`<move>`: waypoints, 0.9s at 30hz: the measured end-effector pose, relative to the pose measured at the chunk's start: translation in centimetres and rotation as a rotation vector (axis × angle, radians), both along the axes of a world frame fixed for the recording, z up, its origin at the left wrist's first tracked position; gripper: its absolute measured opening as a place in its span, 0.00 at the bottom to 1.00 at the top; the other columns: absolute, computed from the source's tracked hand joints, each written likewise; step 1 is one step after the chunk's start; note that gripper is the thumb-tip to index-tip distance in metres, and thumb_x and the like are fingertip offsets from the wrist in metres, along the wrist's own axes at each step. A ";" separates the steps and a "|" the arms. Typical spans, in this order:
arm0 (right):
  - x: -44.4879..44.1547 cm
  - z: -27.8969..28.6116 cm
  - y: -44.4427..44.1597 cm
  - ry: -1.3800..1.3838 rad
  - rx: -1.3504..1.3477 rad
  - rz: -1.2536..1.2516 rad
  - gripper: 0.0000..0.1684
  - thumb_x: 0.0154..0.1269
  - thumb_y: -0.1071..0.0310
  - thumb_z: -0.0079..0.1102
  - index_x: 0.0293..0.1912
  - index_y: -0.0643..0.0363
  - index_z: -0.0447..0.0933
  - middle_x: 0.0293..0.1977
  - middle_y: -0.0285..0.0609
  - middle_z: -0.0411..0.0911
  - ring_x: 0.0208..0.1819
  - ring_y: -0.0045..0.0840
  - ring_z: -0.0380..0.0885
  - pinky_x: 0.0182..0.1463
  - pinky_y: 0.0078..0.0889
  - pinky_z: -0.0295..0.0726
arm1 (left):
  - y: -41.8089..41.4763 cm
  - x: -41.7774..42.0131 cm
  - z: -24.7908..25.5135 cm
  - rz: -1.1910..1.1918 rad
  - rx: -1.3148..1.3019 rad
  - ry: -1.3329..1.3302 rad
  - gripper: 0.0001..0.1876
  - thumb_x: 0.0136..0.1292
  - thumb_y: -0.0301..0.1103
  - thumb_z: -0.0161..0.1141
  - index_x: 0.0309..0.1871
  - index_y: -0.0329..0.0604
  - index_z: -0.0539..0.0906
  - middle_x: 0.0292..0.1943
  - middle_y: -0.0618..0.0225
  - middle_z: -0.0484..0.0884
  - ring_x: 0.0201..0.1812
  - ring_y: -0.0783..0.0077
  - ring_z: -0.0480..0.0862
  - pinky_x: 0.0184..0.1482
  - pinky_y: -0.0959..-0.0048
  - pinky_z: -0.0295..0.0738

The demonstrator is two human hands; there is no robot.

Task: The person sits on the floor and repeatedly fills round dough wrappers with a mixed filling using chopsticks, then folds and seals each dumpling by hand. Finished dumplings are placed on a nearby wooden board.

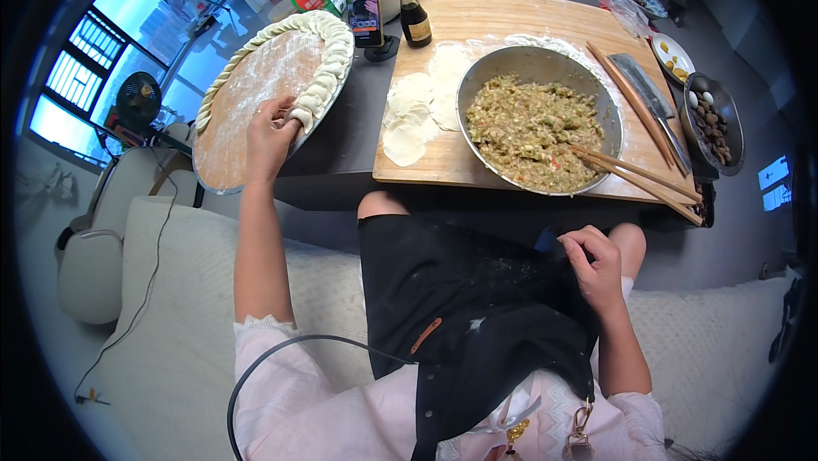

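Observation:
My left hand is at the near right rim of a round, floured tray, its fingertips on a dumpling at the end of an overlapping row of dumplings that lines the edge. Over the black apron on my lap, my right hand is loosely curled, with nothing visible in it. On the wooden board, thin round dough wrappers lie in an overlapping pile left of a steel bowl of minced filling. Wooden chopsticks rest in the filling and over the bowl's rim.
A rolling pin and a cleaver lie right of the bowl. Beyond them are a plate with yellow pieces and a metal bowl of dark round items. A sauce bottle and a phone on a stand stand behind.

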State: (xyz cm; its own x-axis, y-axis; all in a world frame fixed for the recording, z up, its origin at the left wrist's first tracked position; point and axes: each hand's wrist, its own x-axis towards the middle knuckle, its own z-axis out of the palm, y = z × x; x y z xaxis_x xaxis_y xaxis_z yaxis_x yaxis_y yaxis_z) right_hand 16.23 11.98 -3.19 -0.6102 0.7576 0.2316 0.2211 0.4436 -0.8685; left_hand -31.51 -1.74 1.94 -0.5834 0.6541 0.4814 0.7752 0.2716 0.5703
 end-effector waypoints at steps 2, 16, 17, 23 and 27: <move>0.1 -0.1 0.1 -0.001 0.002 -0.006 0.03 0.63 0.76 0.59 0.35 0.66 0.80 0.25 0.40 0.75 0.26 0.23 0.73 0.32 0.22 0.71 | -0.3 0.0 0.5 -0.018 -0.047 -0.052 0.18 0.55 0.22 0.61 0.51 0.35 0.81 0.39 0.64 0.83 0.37 0.77 0.81 0.41 0.78 0.77; 0.5 -0.5 0.5 -0.004 0.003 -0.011 0.04 0.64 0.75 0.58 0.35 0.67 0.80 0.25 0.40 0.75 0.26 0.22 0.73 0.31 0.22 0.71 | -0.3 2.0 -0.8 0.129 0.109 0.284 0.17 0.57 0.21 0.59 0.52 0.35 0.80 0.42 0.57 0.81 0.40 0.63 0.83 0.45 0.69 0.78; 0.7 -0.5 0.6 -0.003 -0.002 -0.021 0.05 0.64 0.75 0.58 0.35 0.67 0.80 0.25 0.40 0.75 0.26 0.22 0.73 0.31 0.22 0.71 | -0.3 2.7 -0.4 0.140 0.141 0.438 0.16 0.58 0.21 0.58 0.51 0.35 0.80 0.42 0.57 0.81 0.41 0.62 0.83 0.46 0.68 0.78; 1.0 0.2 1.6 0.011 -0.024 -0.050 0.06 0.65 0.74 0.57 0.36 0.68 0.80 0.25 0.39 0.75 0.28 0.20 0.73 0.33 0.20 0.71 | 3.3 11.0 -3.2 -0.208 -0.014 0.220 0.11 0.60 0.25 0.59 0.46 0.37 0.81 0.40 0.54 0.82 0.40 0.53 0.83 0.45 0.63 0.77; 1.1 0.9 1.3 0.021 -0.016 -0.072 0.06 0.65 0.74 0.57 0.34 0.66 0.80 0.24 0.36 0.75 0.28 0.17 0.72 0.32 0.20 0.69 | 5.8 10.9 -8.2 -0.001 -0.246 0.144 0.13 0.58 0.33 0.63 0.44 0.37 0.82 0.44 0.55 0.80 0.46 0.53 0.80 0.49 0.62 0.75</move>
State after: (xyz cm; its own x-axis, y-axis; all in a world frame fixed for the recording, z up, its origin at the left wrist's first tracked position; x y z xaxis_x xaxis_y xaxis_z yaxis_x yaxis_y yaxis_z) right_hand 17.30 13.25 -2.31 -0.5488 0.8033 0.2313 0.2334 0.4129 -0.8804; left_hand -20.66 4.09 -6.31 -0.5196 0.7623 0.3859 0.8439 0.3870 0.3716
